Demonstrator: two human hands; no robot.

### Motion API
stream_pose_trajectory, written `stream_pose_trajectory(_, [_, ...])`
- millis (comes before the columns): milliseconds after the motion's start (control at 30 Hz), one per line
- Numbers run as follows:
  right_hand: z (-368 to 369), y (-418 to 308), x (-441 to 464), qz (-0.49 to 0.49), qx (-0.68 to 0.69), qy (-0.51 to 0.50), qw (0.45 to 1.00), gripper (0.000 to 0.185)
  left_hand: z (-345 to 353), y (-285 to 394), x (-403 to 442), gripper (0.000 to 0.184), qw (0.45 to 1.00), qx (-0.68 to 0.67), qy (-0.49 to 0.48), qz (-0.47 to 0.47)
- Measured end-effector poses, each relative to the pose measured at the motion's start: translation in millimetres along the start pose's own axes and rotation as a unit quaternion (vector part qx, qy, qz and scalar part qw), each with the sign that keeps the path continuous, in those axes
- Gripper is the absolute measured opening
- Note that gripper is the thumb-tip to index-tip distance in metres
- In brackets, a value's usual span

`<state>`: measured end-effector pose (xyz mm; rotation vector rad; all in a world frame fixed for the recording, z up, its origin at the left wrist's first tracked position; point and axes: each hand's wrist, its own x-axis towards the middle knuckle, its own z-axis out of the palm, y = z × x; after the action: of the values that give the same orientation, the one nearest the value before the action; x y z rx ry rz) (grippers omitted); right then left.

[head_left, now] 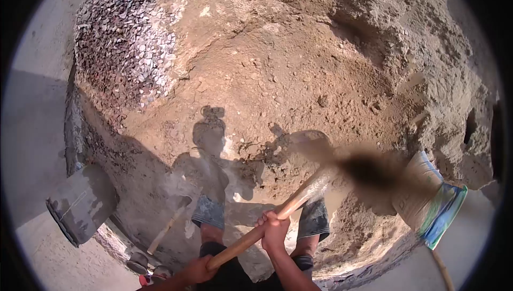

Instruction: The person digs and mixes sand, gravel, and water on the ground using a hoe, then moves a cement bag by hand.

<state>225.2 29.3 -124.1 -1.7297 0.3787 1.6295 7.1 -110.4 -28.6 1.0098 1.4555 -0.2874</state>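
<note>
A shovel with a wooden handle (240,248) slants across my body, its blade (315,147) smeared by motion over the brown soil. My left hand (197,270) is wrapped round the lower end of the handle. Farther up, my right hand (274,230) grips the same handle, closer to the blade. Just right of the blade is a dark blurred mass (368,171), perhaps loose soil in the air. Beyond it, at the right, a woven sack (422,195) with blue and green stripes lies against the dirt; its opening cannot be made out.
Grey gravel (128,34) is heaped at the upper left. A grey bucket (85,205) lies tilted at the left. Between it and my legs is a short wooden-handled tool (168,227). A rough dirt bank (427,67) rises at right, and a stick (442,267) lies below the sack.
</note>
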Motion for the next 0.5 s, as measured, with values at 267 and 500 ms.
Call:
stream_pose_trajectory(267, [217, -283, -59, -0.582, 0.001, -0.382, 0.718, 0.043, -162, 223, 229, 0.026, 0.836, -0.193, 0.259, 0.445])
stream_pose_trajectory(500, [388, -291, 46, -0.668, -0.089, -0.260, 0.691, 0.015, -297, 273, 339, 0.020, 0.786, -0.205, 0.454, 0.366])
